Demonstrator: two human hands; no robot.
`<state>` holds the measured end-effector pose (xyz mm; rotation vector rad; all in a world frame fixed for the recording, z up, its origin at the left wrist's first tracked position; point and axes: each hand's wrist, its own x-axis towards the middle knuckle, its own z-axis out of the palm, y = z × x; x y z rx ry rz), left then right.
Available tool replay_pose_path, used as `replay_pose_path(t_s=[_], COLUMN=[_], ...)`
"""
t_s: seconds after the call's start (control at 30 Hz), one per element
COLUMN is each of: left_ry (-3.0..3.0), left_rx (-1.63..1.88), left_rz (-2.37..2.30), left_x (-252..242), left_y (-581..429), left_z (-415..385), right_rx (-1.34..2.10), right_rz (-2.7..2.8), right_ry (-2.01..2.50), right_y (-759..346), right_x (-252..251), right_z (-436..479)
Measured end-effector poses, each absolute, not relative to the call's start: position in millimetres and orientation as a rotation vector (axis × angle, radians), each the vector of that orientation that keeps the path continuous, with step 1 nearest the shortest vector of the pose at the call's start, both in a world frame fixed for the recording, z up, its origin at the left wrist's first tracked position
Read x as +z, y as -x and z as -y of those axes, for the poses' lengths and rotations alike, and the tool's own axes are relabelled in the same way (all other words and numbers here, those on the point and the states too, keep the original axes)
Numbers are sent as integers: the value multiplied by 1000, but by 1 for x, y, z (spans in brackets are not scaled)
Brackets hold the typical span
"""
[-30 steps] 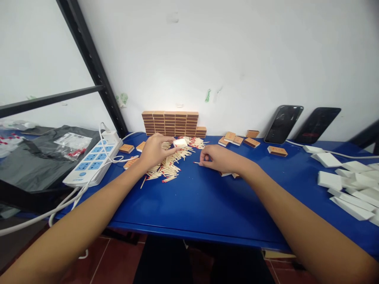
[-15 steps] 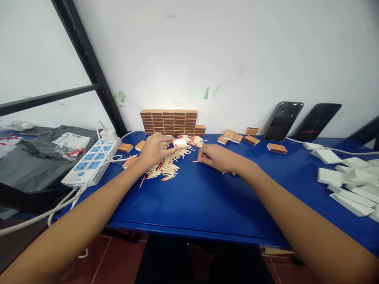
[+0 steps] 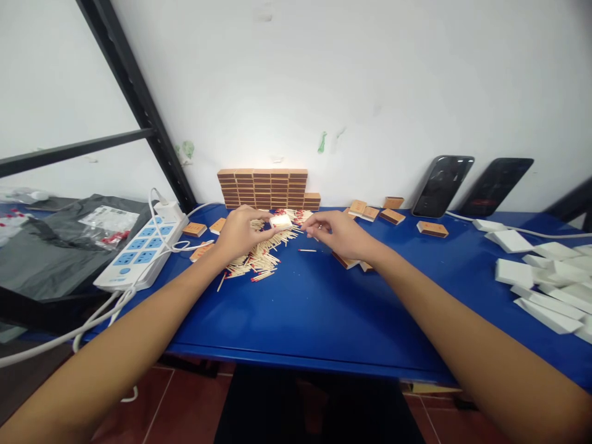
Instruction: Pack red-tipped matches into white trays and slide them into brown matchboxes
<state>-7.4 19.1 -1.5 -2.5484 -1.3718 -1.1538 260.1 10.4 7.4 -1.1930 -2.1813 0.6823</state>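
My left hand (image 3: pixel 241 230) rests over a pile of red-tipped matches (image 3: pixel 259 259) on the blue table (image 3: pixel 324 308) and grips a small white matchbox tray (image 3: pixel 280 221) between thumb and fingers. My right hand (image 3: pixel 337 233) hovers just right of the tray with its fingertips pinched together; what they hold is too small to make out. One loose match (image 3: pixel 307 250) lies on the table below the right hand. A wall of stacked brown matchboxes (image 3: pixel 263 189) stands against the wall behind both hands.
A white power strip (image 3: pixel 141 250) with cables lies at the left beside a dark bag (image 3: pixel 55 246). Loose brown matchboxes (image 3: pixel 393 216) are scattered at the back right. Two dark phones (image 3: pixel 443 185) lean on the wall. White box trays (image 3: pixel 541 283) are heaped at the right.
My right hand has lifted off the table and moved up and left toward the tray, leaving one match lying on the table. My left hand has stayed in place with the tray.
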Motion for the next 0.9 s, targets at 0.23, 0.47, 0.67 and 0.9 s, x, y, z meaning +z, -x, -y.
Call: replay_pose_path(t_s=[0.23, 0.47, 0.67, 0.9], left_ry=[2559, 2576, 2574, 2631], left_rx=[-1171, -1132, -1150, -1142], left_rz=[1326, 1335, 1315, 1293], left_x=[-1, -2, 0, -6], left_y=[8, 9, 9, 8], left_z=[-19, -19, -19, -18], right_rx=[851, 619, 471, 389], right_rz=[2103, 2367, 2426, 2548], right_ry=[1317, 1455, 1504, 1410], right_y=[-262, -267, -258, -262], right_x=[1, 3, 1, 4], right_z=[-15, -16, -8, -6])
